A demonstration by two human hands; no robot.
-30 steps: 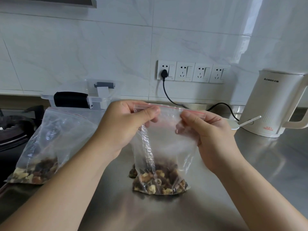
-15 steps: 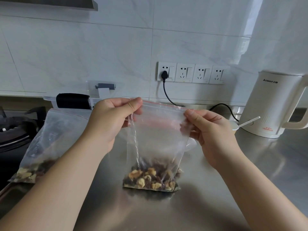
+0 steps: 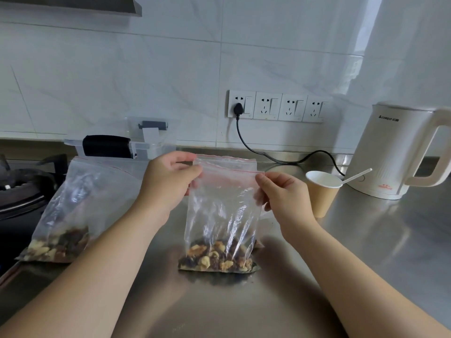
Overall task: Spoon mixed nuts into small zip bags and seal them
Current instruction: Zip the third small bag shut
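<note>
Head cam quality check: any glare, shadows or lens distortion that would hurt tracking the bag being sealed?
Head view: sharp, evenly lit; wide-angle bowing bends the white electric kettle at the frame edge; soft sheen on the stainless steel counter; faint shadow under the clear zip bag of mixed nuts, whose wrinkles catch small highlights; left hand and right hand pinch its top, unblurred.

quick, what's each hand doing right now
Left hand: pinching the top left corner of the zip bag.
Right hand: pinching the bag's top right edge.
</note>
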